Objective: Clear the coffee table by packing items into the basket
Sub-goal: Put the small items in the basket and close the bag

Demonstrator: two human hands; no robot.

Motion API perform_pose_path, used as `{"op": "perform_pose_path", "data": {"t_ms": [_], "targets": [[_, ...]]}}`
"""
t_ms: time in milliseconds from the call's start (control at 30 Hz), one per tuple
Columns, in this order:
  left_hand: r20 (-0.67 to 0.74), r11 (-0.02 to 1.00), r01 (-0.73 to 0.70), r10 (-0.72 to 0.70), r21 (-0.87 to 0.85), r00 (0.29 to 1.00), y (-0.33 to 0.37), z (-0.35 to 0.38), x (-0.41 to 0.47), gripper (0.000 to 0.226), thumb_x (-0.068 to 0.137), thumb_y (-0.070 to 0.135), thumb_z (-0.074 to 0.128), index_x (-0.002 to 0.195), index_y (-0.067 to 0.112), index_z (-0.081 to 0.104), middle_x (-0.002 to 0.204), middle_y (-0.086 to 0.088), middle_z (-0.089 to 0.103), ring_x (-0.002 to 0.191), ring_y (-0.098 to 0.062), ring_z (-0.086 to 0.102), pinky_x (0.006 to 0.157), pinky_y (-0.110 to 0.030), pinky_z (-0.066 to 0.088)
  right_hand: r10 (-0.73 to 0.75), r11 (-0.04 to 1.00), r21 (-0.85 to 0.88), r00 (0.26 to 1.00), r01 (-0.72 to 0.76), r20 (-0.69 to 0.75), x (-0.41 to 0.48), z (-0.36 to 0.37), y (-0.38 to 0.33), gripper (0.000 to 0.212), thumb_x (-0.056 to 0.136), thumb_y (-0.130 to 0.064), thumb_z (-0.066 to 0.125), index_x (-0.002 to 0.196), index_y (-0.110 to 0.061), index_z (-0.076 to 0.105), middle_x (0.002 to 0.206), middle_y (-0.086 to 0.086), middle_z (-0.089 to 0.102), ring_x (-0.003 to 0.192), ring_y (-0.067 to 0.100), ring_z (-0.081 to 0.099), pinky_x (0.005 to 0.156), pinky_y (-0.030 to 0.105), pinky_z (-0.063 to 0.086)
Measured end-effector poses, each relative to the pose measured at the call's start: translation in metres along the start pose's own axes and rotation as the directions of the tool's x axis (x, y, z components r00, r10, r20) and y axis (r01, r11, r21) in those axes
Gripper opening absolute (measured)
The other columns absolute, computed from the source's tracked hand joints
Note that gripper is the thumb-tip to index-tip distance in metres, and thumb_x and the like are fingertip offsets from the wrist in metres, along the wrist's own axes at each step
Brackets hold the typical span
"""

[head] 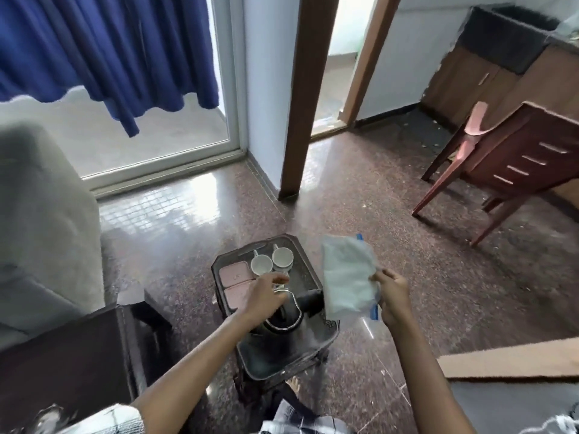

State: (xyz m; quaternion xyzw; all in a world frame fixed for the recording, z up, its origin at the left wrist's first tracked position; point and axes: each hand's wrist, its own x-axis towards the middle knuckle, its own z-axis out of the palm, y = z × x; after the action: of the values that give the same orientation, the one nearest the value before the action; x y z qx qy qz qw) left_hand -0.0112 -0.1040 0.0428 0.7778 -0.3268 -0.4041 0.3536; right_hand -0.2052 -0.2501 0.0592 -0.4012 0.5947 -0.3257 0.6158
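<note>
A dark basket (pixel 308 278) stands on the floor in front of me. Inside it are two white cups (pixel 272 260), two pink lidded boxes (pixel 233 274) and a black kettle (pixel 283 319) with a metal-edged handle. My left hand (pixel 264 296) reaches into the basket, fingers curled at the kettle's handle; whether it grips the handle is unclear. My right hand (pixel 393 296) pinches a clear zip bag (pixel 346 275) with a blue strip and pale contents, held just above the basket's right side.
A dark coffee table (pixel 78 349) sits at lower left, next to a grey sofa (pixel 40 220). A wooden chair (pixel 488 170) stands at the right. A cardboard sheet (pixel 513 358) lies at lower right. The polished stone floor (pixel 360 198) stretches ahead.
</note>
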Motion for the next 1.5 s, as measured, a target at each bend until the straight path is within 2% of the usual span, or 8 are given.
{"op": "perform_pose_path", "data": {"t_ms": [100,267,433,733,933,1100,1267,1500], "targets": [[0.084,0.946,-0.041,0.015,0.32,0.996,0.001,0.025,0.01,0.062,0.073,0.033,0.071,0.13,0.021,0.051,0.135,-0.003,0.051,0.124,-0.02,0.048,0.106,-0.034,0.038,-0.028,0.996,-0.082,0.999,0.027,-0.016,0.041,-0.003,-0.004,0.024,0.081,0.008,0.051,0.075,-0.013,0.061,0.074,0.005,0.058,0.064,0.018,0.052,0.043,0.016,0.046],[0.185,0.658,-0.08,-0.092,0.749,0.978,0.002,0.054,0.01,0.083,0.072,0.051,0.068,0.141,0.03,0.027,0.149,-0.004,0.027,0.139,-0.033,0.019,0.11,-0.053,0.025,-0.098,0.962,-0.252,0.995,0.103,0.031,0.08,0.003,0.007,0.02,0.078,0.009,0.05,0.078,-0.008,0.061,0.076,0.009,0.058,0.065,0.019,0.051,0.051,0.023,0.042],[0.122,0.651,0.052,-0.22,0.758,0.968,-0.003,0.059,0.008,0.087,0.074,0.042,0.071,0.143,0.034,0.019,0.155,-0.002,0.008,0.14,-0.042,0.008,0.103,-0.068,0.027,-0.12,0.865,-0.471,0.984,0.171,0.135,0.099,0.019,0.035,0.019,0.075,0.003,0.054,0.084,-0.008,0.066,0.077,0.007,0.061,0.073,0.018,0.052,0.067,0.03,0.041],[0.068,0.674,0.064,-0.168,0.736,0.983,-0.013,0.053,0.003,0.086,0.068,0.046,0.072,0.14,0.039,0.026,0.15,-0.001,0.019,0.129,-0.034,0.027,0.093,-0.053,0.047,-0.012,0.728,-0.662,0.969,0.178,0.247,0.094,0.043,0.081,0.027,0.079,0.006,0.053,0.102,-0.002,0.065,0.091,0.01,0.064,0.084,0.023,0.058,0.071,0.026,0.039],[0.083,0.663,0.06,-0.182,0.746,0.98,-0.012,0.051,0.004,0.085,0.069,0.046,0.072,0.139,0.039,0.025,0.15,-0.002,0.017,0.13,-0.036,0.027,0.095,-0.053,0.045,0.087,0.709,-0.693,0.96,0.129,0.267,0.096,0.058,0.107,0.026,0.072,0.007,0.051,0.092,-0.001,0.066,0.089,0.015,0.067,0.084,0.028,0.062,0.073,0.032,0.045],[0.082,0.657,0.062,-0.186,0.751,0.979,-0.012,0.051,0.006,0.086,0.069,0.047,0.073,0.139,0.039,0.025,0.15,-0.002,0.018,0.13,-0.037,0.027,0.095,-0.053,0.045,0.182,0.69,-0.72,0.945,0.073,0.271,0.103,0.057,0.109,0.013,0.072,0.007,0.056,0.071,-0.006,0.057,0.066,0.007,0.055,0.066,0.021,0.049,0.056,0.028,0.035],[0.086,0.659,0.066,-0.195,0.75,0.977,-0.011,0.05,0.008,0.086,0.069,0.047,0.073,0.139,0.039,0.025,0.15,-0.002,0.017,0.13,-0.037,0.027,0.094,-0.053,0.046,0.182,0.569,-0.802,0.923,0.183,0.339,0.105,0.058,0.098,0.033,0.079,-0.012,0.059,0.05,-0.015,0.044,0.05,0.0,0.04,0.052,0.016,0.039,0.052,0.029,0.029],[0.094,0.654,0.058,-0.196,0.755,0.976,-0.01,0.049,0.007,0.086,0.069,0.047,0.072,0.14,0.039,0.024,0.15,-0.002,0.018,0.13,-0.037,0.028,0.093,-0.052,0.046,0.223,0.499,-0.855,0.931,0.145,0.288,0.11,0.06,0.095,0.021,0.071,0.006,0.051,0.056,-0.008,0.058,0.054,0.012,0.06,0.06,0.035,0.068,0.062,0.047,0.059]]}}
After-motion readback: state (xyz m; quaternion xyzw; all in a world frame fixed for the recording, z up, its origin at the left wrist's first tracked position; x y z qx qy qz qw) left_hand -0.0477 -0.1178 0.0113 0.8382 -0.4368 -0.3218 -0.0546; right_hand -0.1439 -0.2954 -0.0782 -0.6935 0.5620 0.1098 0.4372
